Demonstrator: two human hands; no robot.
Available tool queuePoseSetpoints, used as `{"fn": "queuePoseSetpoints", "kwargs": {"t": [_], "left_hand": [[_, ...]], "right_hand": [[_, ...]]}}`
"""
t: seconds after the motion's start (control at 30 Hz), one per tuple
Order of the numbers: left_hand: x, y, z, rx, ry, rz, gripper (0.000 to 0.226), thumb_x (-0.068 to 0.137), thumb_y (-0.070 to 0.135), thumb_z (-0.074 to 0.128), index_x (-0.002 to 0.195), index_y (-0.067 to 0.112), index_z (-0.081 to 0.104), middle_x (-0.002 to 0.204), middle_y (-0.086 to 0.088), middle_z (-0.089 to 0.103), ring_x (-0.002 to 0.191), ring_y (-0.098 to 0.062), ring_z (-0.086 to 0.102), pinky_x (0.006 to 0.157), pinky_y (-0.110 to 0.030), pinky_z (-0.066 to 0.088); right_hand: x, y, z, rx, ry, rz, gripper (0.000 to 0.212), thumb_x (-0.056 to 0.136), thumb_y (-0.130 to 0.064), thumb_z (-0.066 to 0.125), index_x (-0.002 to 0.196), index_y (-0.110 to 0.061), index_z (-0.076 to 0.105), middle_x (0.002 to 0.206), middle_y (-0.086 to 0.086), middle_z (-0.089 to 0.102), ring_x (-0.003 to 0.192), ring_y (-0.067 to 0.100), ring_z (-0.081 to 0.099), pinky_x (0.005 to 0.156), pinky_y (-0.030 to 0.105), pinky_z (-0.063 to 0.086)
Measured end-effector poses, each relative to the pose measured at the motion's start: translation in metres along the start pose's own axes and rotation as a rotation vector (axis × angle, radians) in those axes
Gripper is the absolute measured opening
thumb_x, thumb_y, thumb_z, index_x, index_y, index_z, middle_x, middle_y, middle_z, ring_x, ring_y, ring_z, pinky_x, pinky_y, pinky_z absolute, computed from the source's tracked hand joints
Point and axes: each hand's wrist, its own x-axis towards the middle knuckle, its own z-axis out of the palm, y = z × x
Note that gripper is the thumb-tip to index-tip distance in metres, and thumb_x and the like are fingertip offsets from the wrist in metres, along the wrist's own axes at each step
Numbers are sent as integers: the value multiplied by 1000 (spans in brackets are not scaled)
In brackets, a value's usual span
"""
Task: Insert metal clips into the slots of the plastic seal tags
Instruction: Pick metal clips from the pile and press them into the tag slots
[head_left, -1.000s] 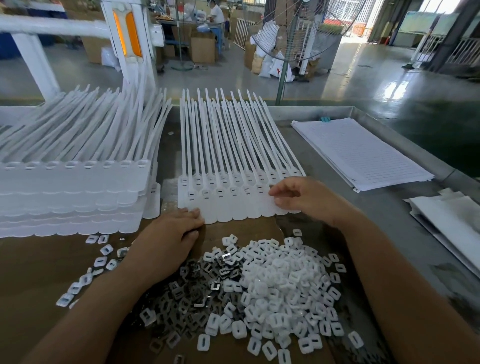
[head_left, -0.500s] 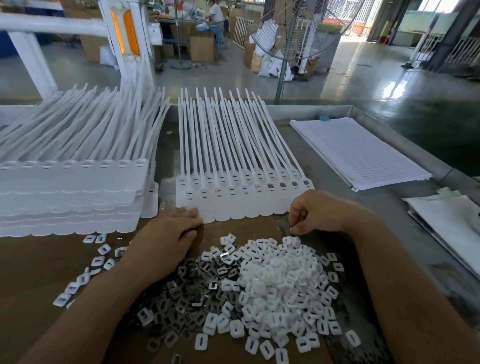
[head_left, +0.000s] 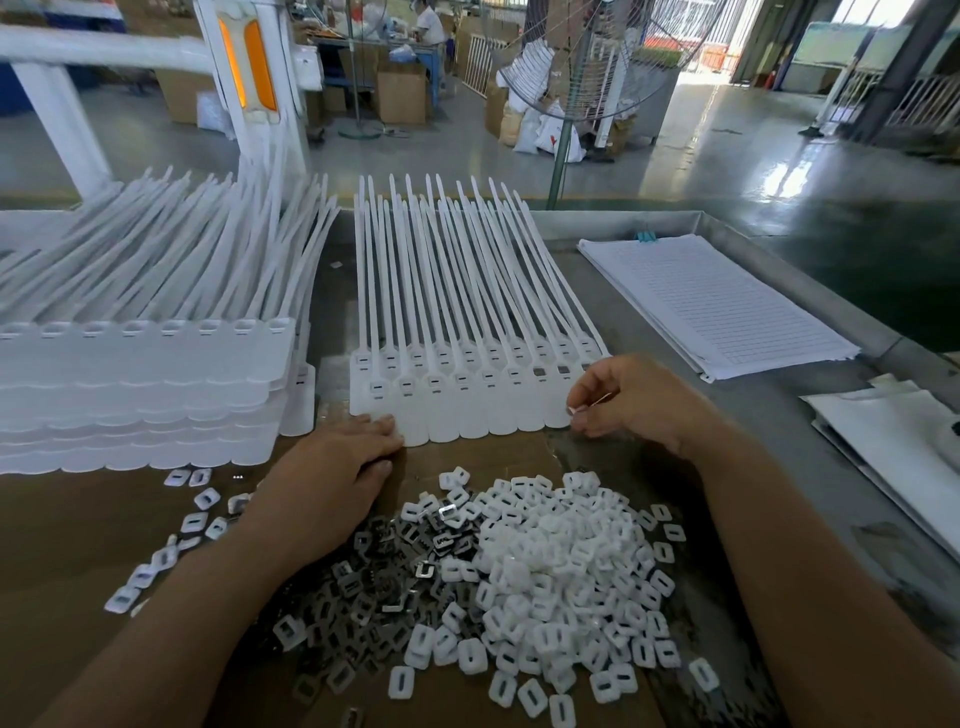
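Brown cardboard covers the near counter, and at 6 o'clock on it lies a heap of dark metal clips mixed with white plastic caps (the caps mostly to the right). Just beyond, the left hand lies flat, its straight fingertips pressing the near edge of the row of seal tags at its 9 o'clock end. At the row's 3 o'clock end the right hand curls, pinching a small piece, too small to identify. Farther off, stacked tags sit at 9 o'clock and lined paper at 2 o'clock.
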Motion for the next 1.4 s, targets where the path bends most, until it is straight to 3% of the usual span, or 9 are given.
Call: {"fn": "queuePoseSetpoints", "kwargs": {"t": [0.23, 0.33, 0.5, 0.67, 0.87, 1.07, 1.2, 1.4], "left_hand": [[0, -1, 0, -2, 10, 1, 37, 92, 17, 49, 128, 24, 51, 141, 11, 40, 132, -3, 30, 101, -11, 11], [0, -2, 1, -6, 8, 0, 37, 92, 17, 49, 128, 24, 51, 141, 12, 40, 132, -3, 30, 102, -12, 11], [-1, -1, 0, -5, 9, 2, 37, 92, 17, 49, 128, 25, 51, 141, 12, 39, 132, -3, 30, 100, -10, 11], [-2, 0, 0, -6, 6, 3, 37, 92, 18, 48, 129, 25, 50, 141, 12, 38, 132, -3, 30, 99, -9, 11], [-2, 2, 0, -26, 17, -4, 37, 92, 16, 49, 127, 25, 52, 140, 12, 40, 132, -4, 31, 101, -11, 12], [-3, 2, 0, -26, 11, -8, 37, 92, 17, 49, 128, 25, 51, 140, 12, 40, 132, -4, 30, 101, -11, 11], [-3, 2, 1, -26, 4, -9, 37, 92, 17, 48, 128, 25, 50, 141, 12, 39, 132, -4, 30, 101, -10, 10], [-3, 3, 2, -28, -1, -15, 38, 93, 19, 48, 129, 26, 49, 142, 13, 37, 133, -3, 28, 104, -12, 11]], "right_hand": [[7, 6, 4, 64, 88, -26, 26, 71, 6, 72, 76, -19, 68, 78, 2, 67, 71, 14, 68, 68, 26, 58], [10, 7, 8, 77, 112, -55, 24, 76, 5, 68, 75, -18, 65, 83, 3, 68, 74, 13, 67, 66, 20, 56], [18, 9, 12, -16, 252, -147, 25, 84, -3, 63, 74, -26, 64, 80, -15, 63, 67, -6, 57, 55, 5, 41], [33, 11, 17, 29, 335, -181, 20, 86, 1, 59, 84, -18, 64, 80, -10, 61, 69, -6, 54, 57, -3, 38], [45, 9, 31, -74, 324, -187, 18, 87, -7, 60, 81, -24, 62, 86, -11, 60, 78, -1, 54, 71, 9, 39], [46, 11, 33, -149, 337, -131, 8, 87, -14, 62, 86, -22, 64, 87, -11, 55, 73, -4, 47, 75, 19, 36], [47, 8, 33, -165, 336, -110, 7, 87, -14, 63, 92, -16, 68, 91, -8, 58, 80, 3, 50, 78, 20, 36], [50, 9, 31, -188, 343, -95, 8, 85, -14, 64, 90, -18, 69, 83, -11, 57, 71, -5, 48, 71, 16, 37]]}}
